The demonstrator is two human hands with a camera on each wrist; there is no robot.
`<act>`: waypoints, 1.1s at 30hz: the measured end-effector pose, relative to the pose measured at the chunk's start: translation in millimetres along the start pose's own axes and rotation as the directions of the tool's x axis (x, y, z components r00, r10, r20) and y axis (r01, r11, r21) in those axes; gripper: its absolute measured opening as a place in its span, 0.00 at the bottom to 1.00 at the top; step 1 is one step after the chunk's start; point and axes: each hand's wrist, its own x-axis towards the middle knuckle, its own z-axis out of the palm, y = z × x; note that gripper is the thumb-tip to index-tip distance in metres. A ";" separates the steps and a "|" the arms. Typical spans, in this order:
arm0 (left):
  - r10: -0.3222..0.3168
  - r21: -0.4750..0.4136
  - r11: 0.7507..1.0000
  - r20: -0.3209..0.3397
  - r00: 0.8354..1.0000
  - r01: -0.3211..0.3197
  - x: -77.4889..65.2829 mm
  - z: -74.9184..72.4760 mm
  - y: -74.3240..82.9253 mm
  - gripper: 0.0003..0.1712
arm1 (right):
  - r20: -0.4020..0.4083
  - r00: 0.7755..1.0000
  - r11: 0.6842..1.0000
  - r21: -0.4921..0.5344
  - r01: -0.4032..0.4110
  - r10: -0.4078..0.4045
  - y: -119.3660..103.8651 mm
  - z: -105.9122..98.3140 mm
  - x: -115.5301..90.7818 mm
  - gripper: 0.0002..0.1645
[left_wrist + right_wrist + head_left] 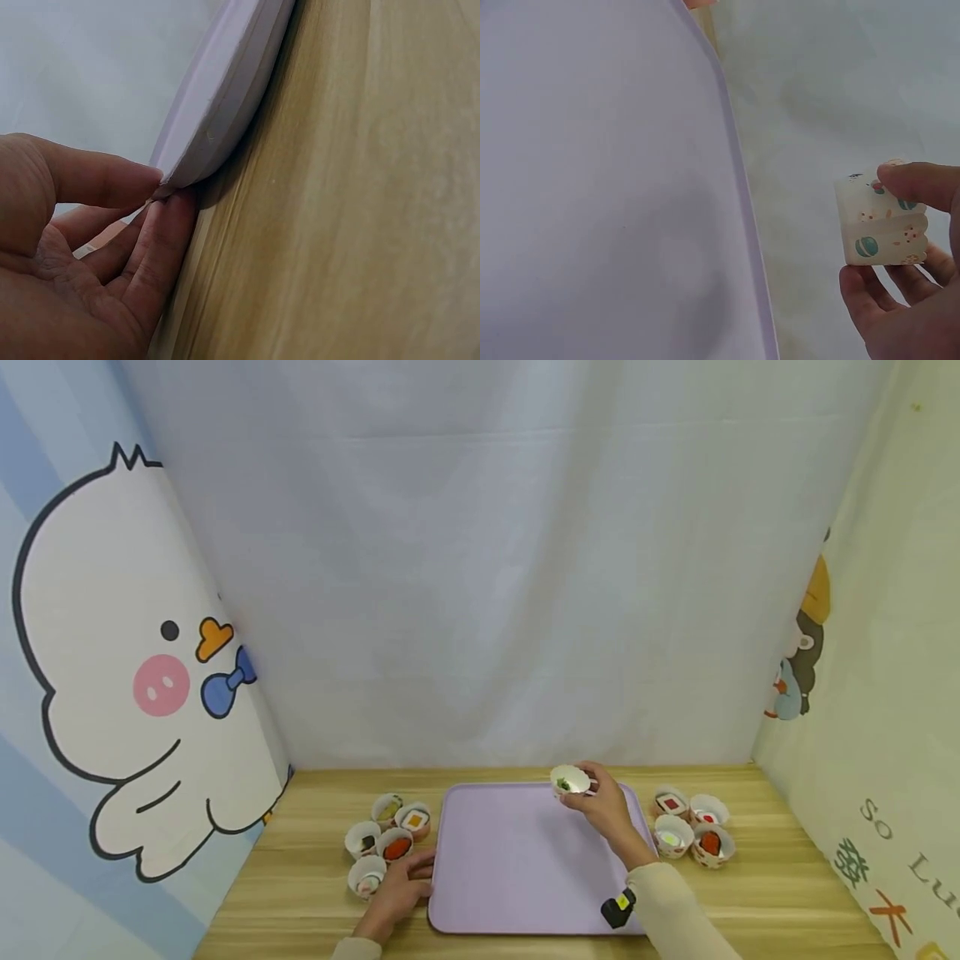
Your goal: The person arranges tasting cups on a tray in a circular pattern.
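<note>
A purple tray [532, 860] lies on the wooden table. My left hand [399, 889] is at its left side; in the left wrist view the thumb and fingers of the left hand [97, 247] pinch the tray's rim [217, 112]. Above the tray's far edge, my right hand [603, 802] holds a white paper baking cup [572, 779] with something small and green inside. Close up, the right hand [907, 300] grips this scallop-edged baking cup [885, 225], printed with green and pink figures, between thumb and fingers. Its inside is hidden in that view.
Several similar cups with small sushi-like pieces, one a cup with an orange-red filling [395, 845], stand left of the tray beside my left hand. More cups, including one with a red filling [712, 846], cluster to the right. A grey-white curtain [480, 610] hangs behind the table.
</note>
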 end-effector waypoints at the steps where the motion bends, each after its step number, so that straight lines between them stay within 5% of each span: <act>1: -0.002 -0.011 1.000 0.004 1.000 0.002 -0.6 -0.4 -0.3 0.39 | 0.001 1.000 1.000 -0.002 0.000 0.000 1.6 3.1 2.4 0.40; 13: 0.021 -0.023 1.000 0.016 1.000 -0.021 1.8 -1.1 3.3 0.39 | 0.005 1.000 1.000 -0.023 -0.020 0.020 18.3 32.3 29.6 0.40; 33: 0.007 -0.019 1.000 0.044 0.999 -0.006 1.3 -4.8 -2.1 0.38 | -0.036 0.999 0.999 -0.049 -0.004 0.002 32.3 66.3 35.7 0.35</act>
